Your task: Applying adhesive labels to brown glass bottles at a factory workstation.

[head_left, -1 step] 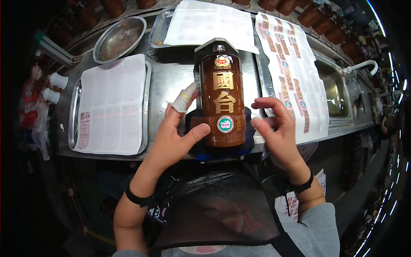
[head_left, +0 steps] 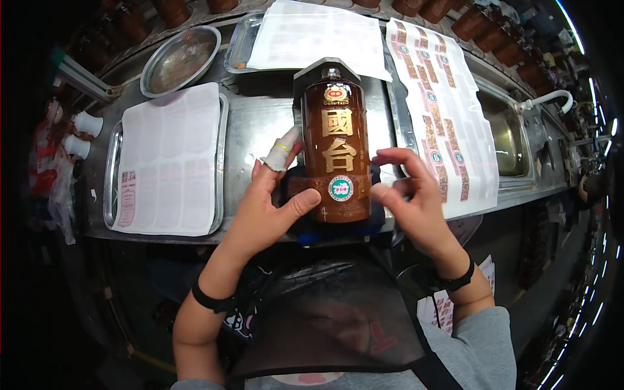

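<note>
A brown glazed bottle (head_left: 337, 140) with gold characters lies on its back in a dark cradle (head_left: 312, 75), neck pointing away from me. Across its lower part runs a brown strip label (head_left: 356, 188) with a round green-and-white emblem. My left hand (head_left: 266, 205) is at the bottle's left side, thumb on the label's left end, fingers spread. A pale cloth finger cover with a yellow band (head_left: 279, 155) wraps one of its fingers. My right hand (head_left: 416, 201) is at the right side, fingers curved and apart, thumb tip by the label's right end.
On the left, a metal tray (head_left: 224, 156) bears white label sheets (head_left: 169, 162). Behind stand a round metal bowl (head_left: 179, 62) and another tray (head_left: 242, 45) under white sheets (head_left: 318, 36). To the right are a strip-label sheet (head_left: 448, 123) and a sink (head_left: 510, 140) with a white faucet (head_left: 552, 103).
My right hand has shifted left, bringing its thumb and forefinger up to the bottle's right edge. My left hand stays at the bottle's left side.
</note>
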The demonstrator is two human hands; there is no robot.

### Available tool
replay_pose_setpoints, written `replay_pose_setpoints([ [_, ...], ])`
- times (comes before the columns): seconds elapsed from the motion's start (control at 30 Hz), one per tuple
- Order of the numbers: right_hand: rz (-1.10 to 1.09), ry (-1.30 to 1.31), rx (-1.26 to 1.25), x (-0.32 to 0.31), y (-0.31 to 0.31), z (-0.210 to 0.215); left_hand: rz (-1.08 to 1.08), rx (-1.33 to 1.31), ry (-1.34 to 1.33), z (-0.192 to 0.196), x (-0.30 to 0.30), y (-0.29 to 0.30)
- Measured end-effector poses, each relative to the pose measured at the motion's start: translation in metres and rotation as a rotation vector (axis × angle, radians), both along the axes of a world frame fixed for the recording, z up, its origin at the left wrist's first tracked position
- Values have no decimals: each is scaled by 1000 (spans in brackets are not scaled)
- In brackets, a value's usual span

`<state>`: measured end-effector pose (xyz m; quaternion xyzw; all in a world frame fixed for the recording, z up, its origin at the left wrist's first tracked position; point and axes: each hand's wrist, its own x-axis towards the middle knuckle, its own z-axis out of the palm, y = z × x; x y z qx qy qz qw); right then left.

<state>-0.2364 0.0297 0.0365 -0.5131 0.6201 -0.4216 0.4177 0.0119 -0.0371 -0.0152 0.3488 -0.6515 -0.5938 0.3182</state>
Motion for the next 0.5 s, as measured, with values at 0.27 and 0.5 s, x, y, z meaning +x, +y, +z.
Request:
replay_pose_setpoints([
  [0.27, 92, -54, 73, 0, -4, -8, -36, 15, 27, -9, -6, 1],
  [0.5, 82, -88, 102, -1, -6, -8, -55, -23, 28, -7, -5, -1],
])
